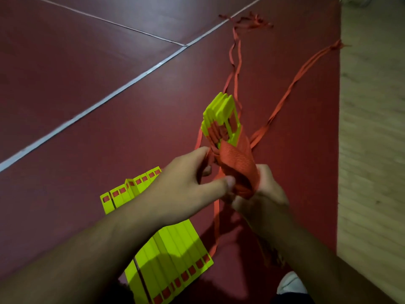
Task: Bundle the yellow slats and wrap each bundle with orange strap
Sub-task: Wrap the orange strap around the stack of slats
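Note:
A bundle of yellow slats (pixel 221 110) is held up above the red floor, its lower half wound in wide orange strap (pixel 237 163). My right hand (pixel 260 196) grips the wrapped lower end of the bundle from the right. My left hand (pixel 186 183) pinches a narrow run of the strap at the bundle's left side, thumb against the wrapping. Several more yellow slats (pixel 175 246) lie flat side by side on the floor under my left forearm, with red slots at their ends.
Loose strap tails (pixel 291 86) trail across the red floor (pixel 87 73) toward the far right, ending in a tangle (pixel 252 21). A pale wooden floor strip (pixel 372 128) runs along the right. A white shoe (pixel 290 284) shows at the bottom.

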Available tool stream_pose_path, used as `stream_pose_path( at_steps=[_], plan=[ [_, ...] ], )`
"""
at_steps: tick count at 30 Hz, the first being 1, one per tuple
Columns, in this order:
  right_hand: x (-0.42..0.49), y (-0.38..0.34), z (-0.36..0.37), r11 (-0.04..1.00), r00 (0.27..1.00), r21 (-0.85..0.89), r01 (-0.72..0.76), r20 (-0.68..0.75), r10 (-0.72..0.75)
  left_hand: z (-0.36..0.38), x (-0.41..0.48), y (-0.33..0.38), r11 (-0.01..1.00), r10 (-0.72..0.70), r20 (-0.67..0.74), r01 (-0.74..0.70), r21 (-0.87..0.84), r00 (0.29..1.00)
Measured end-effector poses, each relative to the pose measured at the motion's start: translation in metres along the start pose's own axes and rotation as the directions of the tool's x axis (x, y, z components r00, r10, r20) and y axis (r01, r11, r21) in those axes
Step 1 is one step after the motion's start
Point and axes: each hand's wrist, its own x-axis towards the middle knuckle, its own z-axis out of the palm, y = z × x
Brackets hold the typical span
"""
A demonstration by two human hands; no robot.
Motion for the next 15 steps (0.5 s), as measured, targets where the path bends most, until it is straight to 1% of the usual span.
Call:
stream_pose_path(
  at_steps=[1, 3, 4, 6, 7, 8, 9, 10, 11, 12, 13, 14, 15],
  plan=[
    [-0.002, 0.0, 0.003, 1.0, 1.0, -0.016, 0.016, -0.013, -0.016, 0.002, -0.001, 0.004, 0.999, -0.003, -0.066, 0.005, 0.035, 0.998],
    [-0.007, -0.001, 0.013, 0.987, 0.998, -0.156, 0.041, -0.037, -0.048, 0.008, -0.003, 0.009, 0.988, 0.0, -0.232, 0.036, 0.153, 0.973],
    [-0.007, 0.001, 0.016, 0.975, 0.997, -0.216, 0.05, -0.051, -0.062, 0.011, -0.003, 0.011, 0.98, 0.006, -0.29, 0.052, 0.194, 0.957],
    [-0.006, 0.006, 0.017, 0.961, 0.989, -0.25, 0.123, -0.054, -0.14, 0.013, -0.004, 0.012, 0.982, 0.033, -0.356, 0.035, 0.183, 0.934],
    [-0.004, 0.007, 0.013, 0.959, 0.981, -0.214, 0.183, -0.016, -0.191, 0.012, -0.002, 0.012, 0.991, 0.058, -0.374, -0.007, 0.135, 0.926],
    [-0.002, 0.005, 0.007, 0.967, 0.977, -0.138, 0.213, 0.039, -0.21, 0.011, -0.002, 0.015, 0.994, 0.091, -0.375, -0.058, 0.098, 0.922],
    [-0.001, 0.001, 0.0, 0.978, 0.975, -0.048, 0.205, 0.101, -0.2, 0.009, -0.002, 0.018, 0.992, 0.119, -0.368, -0.096, 0.078, 0.922],
    [0.001, -0.002, -0.007, 0.986, 0.972, 0.025, 0.165, 0.166, -0.167, 0.007, -0.001, 0.022, 0.99, 0.137, -0.349, -0.123, 0.063, 0.927],
    [0.002, -0.005, -0.013, 0.989, 0.962, 0.086, 0.121, 0.236, -0.139, 0.004, -0.001, 0.024, 0.99, 0.136, -0.317, -0.143, 0.0, 0.939],
    [0.004, -0.004, -0.017, 0.987, 0.944, 0.139, 0.087, 0.306, -0.126, 0.002, 0.0, 0.026, 0.984, 0.115, -0.281, -0.148, -0.102, 0.953],
    [0.004, -0.002, -0.02, 0.977, 0.912, 0.208, 0.044, 0.39, -0.124, 0.0, 0.0, 0.025, 0.975, 0.069, -0.252, -0.119, -0.185, 0.965],
    [0.004, 0.001, -0.021, 0.959, 0.866, 0.283, -0.021, 0.484, -0.124, -0.002, 0.001, 0.022, 0.975, 0.027, -0.241, -0.078, -0.208, 0.97],
    [0.003, 0.003, -0.019, 0.937, 0.81, 0.332, -0.105, 0.575, -0.113, -0.006, 0.003, 0.018, 0.983, -0.007, -0.233, -0.036, -0.181, 0.972]
  ],
)
